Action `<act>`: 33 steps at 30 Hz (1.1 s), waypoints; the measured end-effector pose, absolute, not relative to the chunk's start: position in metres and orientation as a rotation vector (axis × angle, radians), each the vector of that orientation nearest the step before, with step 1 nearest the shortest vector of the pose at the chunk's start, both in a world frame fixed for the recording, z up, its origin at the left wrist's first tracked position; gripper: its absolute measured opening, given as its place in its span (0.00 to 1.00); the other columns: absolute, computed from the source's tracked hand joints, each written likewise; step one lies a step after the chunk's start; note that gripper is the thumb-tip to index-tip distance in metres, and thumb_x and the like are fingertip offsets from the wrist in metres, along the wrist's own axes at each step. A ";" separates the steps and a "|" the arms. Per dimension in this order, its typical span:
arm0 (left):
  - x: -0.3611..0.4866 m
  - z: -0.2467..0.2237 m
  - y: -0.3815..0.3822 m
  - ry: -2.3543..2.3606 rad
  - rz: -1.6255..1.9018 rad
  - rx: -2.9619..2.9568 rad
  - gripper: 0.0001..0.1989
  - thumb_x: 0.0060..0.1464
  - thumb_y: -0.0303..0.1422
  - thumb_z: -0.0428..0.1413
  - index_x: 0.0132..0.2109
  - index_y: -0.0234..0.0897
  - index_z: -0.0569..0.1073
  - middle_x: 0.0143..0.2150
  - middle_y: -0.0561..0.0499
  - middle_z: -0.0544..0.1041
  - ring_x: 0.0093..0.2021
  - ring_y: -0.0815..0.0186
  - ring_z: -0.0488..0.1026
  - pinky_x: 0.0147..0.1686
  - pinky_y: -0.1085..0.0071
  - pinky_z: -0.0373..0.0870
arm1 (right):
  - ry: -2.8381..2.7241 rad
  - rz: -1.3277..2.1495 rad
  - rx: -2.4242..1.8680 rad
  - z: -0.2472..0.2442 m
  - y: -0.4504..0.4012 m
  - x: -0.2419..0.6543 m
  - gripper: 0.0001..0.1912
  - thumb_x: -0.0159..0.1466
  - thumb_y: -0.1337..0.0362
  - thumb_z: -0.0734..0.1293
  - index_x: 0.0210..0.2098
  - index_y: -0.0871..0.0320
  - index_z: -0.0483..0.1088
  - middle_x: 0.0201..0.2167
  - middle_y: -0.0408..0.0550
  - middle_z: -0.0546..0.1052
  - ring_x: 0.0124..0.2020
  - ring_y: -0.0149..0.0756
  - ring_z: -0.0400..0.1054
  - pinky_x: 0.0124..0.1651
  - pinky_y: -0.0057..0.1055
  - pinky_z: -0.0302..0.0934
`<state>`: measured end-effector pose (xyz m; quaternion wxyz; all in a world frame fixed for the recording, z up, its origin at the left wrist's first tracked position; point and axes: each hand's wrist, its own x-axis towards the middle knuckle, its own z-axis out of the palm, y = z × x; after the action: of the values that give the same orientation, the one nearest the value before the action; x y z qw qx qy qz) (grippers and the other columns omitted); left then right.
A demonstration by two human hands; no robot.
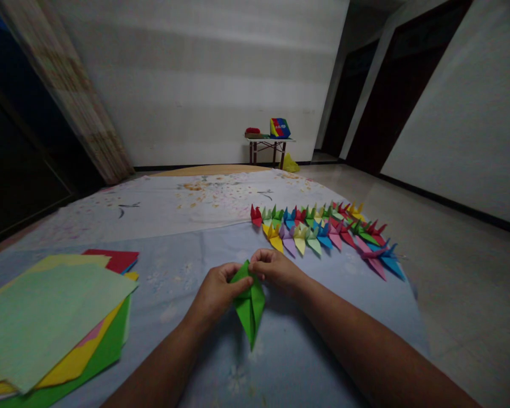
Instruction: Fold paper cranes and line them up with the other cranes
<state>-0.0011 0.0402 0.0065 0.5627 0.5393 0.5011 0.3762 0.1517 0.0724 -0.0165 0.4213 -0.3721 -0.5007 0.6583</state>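
Fingers of the left hand [215,292] and right hand [278,271] pinch the green folded paper [258,300], its long point reaching from them toward the wearer.

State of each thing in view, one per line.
Green paper: folded into a pointed diamond, held
Left hand: gripping the paper's side
Right hand: pinching near its top
Loose sheets: flat, stacked unevenly
Paper cranes: folded, set in rows
Blue cloth: spread out
Curtain: hanging, gathered
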 end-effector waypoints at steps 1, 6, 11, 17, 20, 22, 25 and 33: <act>-0.001 0.006 0.040 1.184 0.883 1.281 0.11 0.37 0.35 0.62 0.31 0.32 0.75 0.23 0.53 0.74 0.22 0.69 0.69 0.23 0.75 0.62 | -1.259 1.653 -0.930 -0.017 0.072 0.151 0.06 0.47 0.67 0.67 0.22 0.61 0.65 0.13 0.35 0.64 0.14 0.21 0.52 0.20 0.22 0.43; 0.006 0.004 0.032 1.111 0.804 1.312 0.08 0.37 0.32 0.61 0.27 0.32 0.74 0.20 0.56 0.72 0.21 0.72 0.67 0.23 0.77 0.61 | -1.228 1.583 -0.969 -0.014 0.074 0.151 0.05 0.49 0.66 0.65 0.19 0.60 0.64 0.11 0.35 0.62 0.13 0.21 0.51 0.19 0.22 0.42; 0.008 0.004 0.031 1.122 0.806 1.217 0.10 0.36 0.33 0.63 0.28 0.32 0.73 0.21 0.54 0.74 0.21 0.70 0.69 0.23 0.75 0.63 | -1.094 1.492 -0.965 -0.013 0.080 0.154 0.14 0.53 0.56 0.66 0.21 0.61 0.65 0.14 0.38 0.64 0.14 0.21 0.53 0.19 0.23 0.45; -0.002 0.006 0.042 1.163 1.012 1.050 0.16 0.33 0.36 0.65 0.32 0.32 0.74 0.26 0.51 0.78 0.24 0.67 0.73 0.27 0.73 0.67 | -1.356 1.675 -0.975 -0.019 0.077 0.153 0.23 0.51 0.45 0.67 0.27 0.62 0.68 0.18 0.39 0.67 0.17 0.22 0.58 0.22 0.22 0.51; -0.006 0.006 0.045 1.180 1.089 1.038 0.15 0.35 0.36 0.65 0.32 0.32 0.74 0.24 0.51 0.77 0.22 0.68 0.72 0.25 0.74 0.66 | -1.508 1.652 -1.006 -0.018 0.073 0.153 0.20 0.48 0.49 0.71 0.27 0.61 0.67 0.16 0.37 0.67 0.16 0.22 0.57 0.21 0.21 0.51; -0.009 0.006 0.047 1.174 1.127 1.029 0.15 0.36 0.35 0.64 0.32 0.32 0.74 0.23 0.52 0.77 0.21 0.69 0.71 0.24 0.75 0.66 | -1.514 1.663 -1.001 -0.018 0.072 0.153 0.20 0.48 0.50 0.71 0.26 0.61 0.66 0.15 0.36 0.66 0.15 0.21 0.56 0.20 0.21 0.49; -0.011 0.003 0.051 1.162 1.152 1.010 0.14 0.36 0.34 0.64 0.32 0.32 0.73 0.24 0.53 0.77 0.21 0.70 0.71 0.24 0.76 0.65 | -1.499 1.690 -0.986 -0.018 0.071 0.154 0.20 0.47 0.51 0.72 0.24 0.61 0.65 0.13 0.35 0.65 0.14 0.20 0.55 0.20 0.21 0.47; -0.012 0.001 0.052 1.161 1.161 0.995 0.14 0.36 0.33 0.64 0.32 0.31 0.73 0.24 0.53 0.76 0.21 0.70 0.71 0.24 0.75 0.66 | -1.451 1.722 -0.961 -0.019 0.071 0.152 0.20 0.44 0.53 0.73 0.23 0.61 0.64 0.14 0.35 0.66 0.14 0.20 0.55 0.19 0.21 0.46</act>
<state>-0.0121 0.0518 0.0014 0.5737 0.4247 0.4952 0.4952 0.1520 0.0712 -0.0188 0.3398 -0.3691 -0.5576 0.6614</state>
